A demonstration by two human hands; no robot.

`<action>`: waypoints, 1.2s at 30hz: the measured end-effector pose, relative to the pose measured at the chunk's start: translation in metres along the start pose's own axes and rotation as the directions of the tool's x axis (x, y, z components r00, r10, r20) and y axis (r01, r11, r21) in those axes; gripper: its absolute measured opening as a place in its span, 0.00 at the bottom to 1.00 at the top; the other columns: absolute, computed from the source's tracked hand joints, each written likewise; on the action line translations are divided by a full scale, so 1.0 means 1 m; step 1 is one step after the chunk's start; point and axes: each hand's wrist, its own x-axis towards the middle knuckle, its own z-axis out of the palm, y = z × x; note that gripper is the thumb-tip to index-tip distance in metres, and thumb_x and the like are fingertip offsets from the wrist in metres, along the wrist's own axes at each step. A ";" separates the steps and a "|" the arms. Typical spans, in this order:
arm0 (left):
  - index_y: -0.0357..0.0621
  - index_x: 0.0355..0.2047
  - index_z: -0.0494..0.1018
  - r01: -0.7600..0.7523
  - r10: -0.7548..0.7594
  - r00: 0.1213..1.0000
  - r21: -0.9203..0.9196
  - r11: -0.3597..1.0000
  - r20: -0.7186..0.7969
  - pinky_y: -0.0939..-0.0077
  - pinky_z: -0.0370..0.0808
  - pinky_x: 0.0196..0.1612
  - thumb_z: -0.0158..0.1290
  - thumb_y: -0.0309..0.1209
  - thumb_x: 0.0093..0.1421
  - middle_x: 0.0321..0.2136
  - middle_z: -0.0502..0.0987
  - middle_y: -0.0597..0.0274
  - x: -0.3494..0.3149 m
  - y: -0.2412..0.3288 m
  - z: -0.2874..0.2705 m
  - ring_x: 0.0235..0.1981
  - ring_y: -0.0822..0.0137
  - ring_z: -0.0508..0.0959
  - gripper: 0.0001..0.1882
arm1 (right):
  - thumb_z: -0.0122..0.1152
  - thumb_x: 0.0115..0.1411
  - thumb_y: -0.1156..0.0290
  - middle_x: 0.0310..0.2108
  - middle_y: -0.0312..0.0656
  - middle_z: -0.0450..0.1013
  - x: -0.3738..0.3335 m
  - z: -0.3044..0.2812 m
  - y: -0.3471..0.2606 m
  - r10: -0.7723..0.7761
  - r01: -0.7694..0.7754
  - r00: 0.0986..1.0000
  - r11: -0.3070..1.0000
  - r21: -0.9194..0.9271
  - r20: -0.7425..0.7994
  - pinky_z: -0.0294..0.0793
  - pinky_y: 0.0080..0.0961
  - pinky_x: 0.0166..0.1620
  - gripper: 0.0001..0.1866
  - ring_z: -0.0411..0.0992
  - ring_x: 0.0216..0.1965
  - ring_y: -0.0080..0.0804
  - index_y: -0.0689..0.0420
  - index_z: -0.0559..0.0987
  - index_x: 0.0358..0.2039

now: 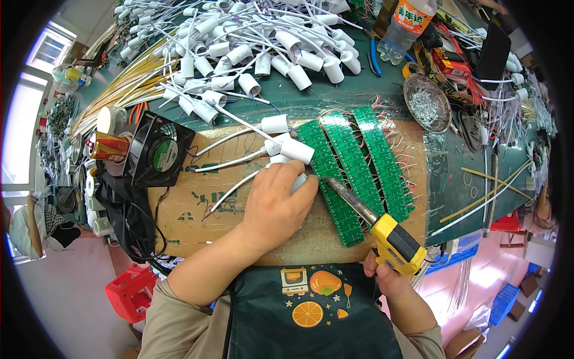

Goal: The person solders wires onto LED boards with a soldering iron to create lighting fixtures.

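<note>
My left hand point(278, 203) is closed around a white cylindrical piece point(299, 182), mostly hidden by the fingers, at the left edge of the green circuit boards point(341, 206). My right hand point(385, 276) grips a yellow and black soldering gun point(399, 244). Its metal tip points up and left, over the boards and close to my left fingertips. Whether the tip touches anything is too small to tell. The boards lie in three long strips with thin red wires along their right side. Just beyond my left hand rest several white cylinders with cables point(297, 151).
A black fan point(160, 149) stands left of the brown work board point(233, 224). A large heap of white cabled cylinders point(239, 54) covers the far side. At the right are a round dish of pale bits point(427, 103), a plastic bottle point(406, 30) and yellow strips point(490, 194).
</note>
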 end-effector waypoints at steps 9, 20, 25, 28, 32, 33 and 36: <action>0.44 0.38 0.79 -0.029 0.029 1.000 0.030 0.999 0.010 0.61 0.71 0.37 0.63 0.22 0.46 0.38 0.73 0.57 -0.001 0.000 0.001 0.35 0.56 0.76 0.16 | 0.74 0.56 0.53 0.28 0.37 0.68 0.001 0.001 0.002 -0.008 0.008 1.000 0.995 0.095 -0.001 0.67 0.27 0.31 0.34 0.67 0.27 0.28 0.58 0.69 0.54; 0.44 0.38 0.79 -0.036 0.036 0.999 0.033 0.999 0.016 0.61 0.71 0.37 0.63 0.23 0.47 0.38 0.74 0.57 -0.001 0.001 -0.002 0.35 0.56 0.76 0.15 | 0.74 0.55 0.53 0.27 0.38 0.68 0.003 0.003 -0.002 -0.021 0.023 1.000 0.997 0.067 -0.018 0.68 0.27 0.29 0.33 0.67 0.26 0.28 0.59 0.70 0.52; 0.43 0.37 0.79 -0.040 0.039 0.999 0.035 0.999 0.012 0.61 0.71 0.37 0.63 0.23 0.47 0.38 0.74 0.56 -0.002 0.000 0.000 0.35 0.56 0.76 0.15 | 0.69 0.61 0.53 0.25 0.36 0.68 0.005 0.011 -0.004 -0.137 0.139 0.990 0.978 0.155 -0.027 0.69 0.26 0.29 0.27 0.67 0.25 0.26 0.60 0.73 0.51; 0.43 0.37 0.79 -0.040 0.040 0.999 0.035 0.999 0.013 0.61 0.72 0.37 0.63 0.22 0.47 0.38 0.74 0.56 -0.001 0.000 0.000 0.35 0.56 0.77 0.15 | 0.71 0.60 0.56 0.25 0.39 0.68 0.005 0.003 0.005 -0.177 0.178 0.984 0.953 0.247 -0.027 0.70 0.27 0.28 0.34 0.67 0.25 0.28 0.60 0.68 0.59; 0.43 0.38 0.79 -0.040 0.040 0.999 0.024 0.999 0.011 0.61 0.72 0.37 0.63 0.22 0.47 0.38 0.74 0.56 0.001 0.001 0.001 0.35 0.55 0.77 0.15 | 0.73 0.57 0.53 0.25 0.41 0.69 0.005 -0.002 -0.004 -0.188 0.211 0.975 0.951 0.225 -0.118 0.69 0.28 0.26 0.37 0.68 0.24 0.30 0.62 0.68 0.58; 0.43 0.38 0.79 -0.046 0.046 0.999 0.018 0.999 0.009 0.61 0.72 0.37 0.63 0.22 0.47 0.38 0.74 0.56 0.001 0.001 0.002 0.35 0.55 0.77 0.15 | 0.74 0.55 0.51 0.25 0.41 0.69 0.006 -0.002 -0.009 -0.217 0.248 0.963 0.945 0.215 -0.160 0.69 0.26 0.26 0.39 0.68 0.23 0.29 0.63 0.67 0.58; 0.44 0.38 0.80 -0.035 0.035 0.999 0.014 0.999 -0.003 0.61 0.72 0.37 0.63 0.22 0.47 0.39 0.75 0.57 0.000 0.002 0.000 0.35 0.55 0.77 0.16 | 0.73 0.55 0.50 0.24 0.38 0.67 0.016 -0.010 -0.024 -0.302 0.345 0.926 0.920 0.184 -0.227 0.65 0.24 0.23 0.40 0.65 0.20 0.27 0.62 0.67 0.58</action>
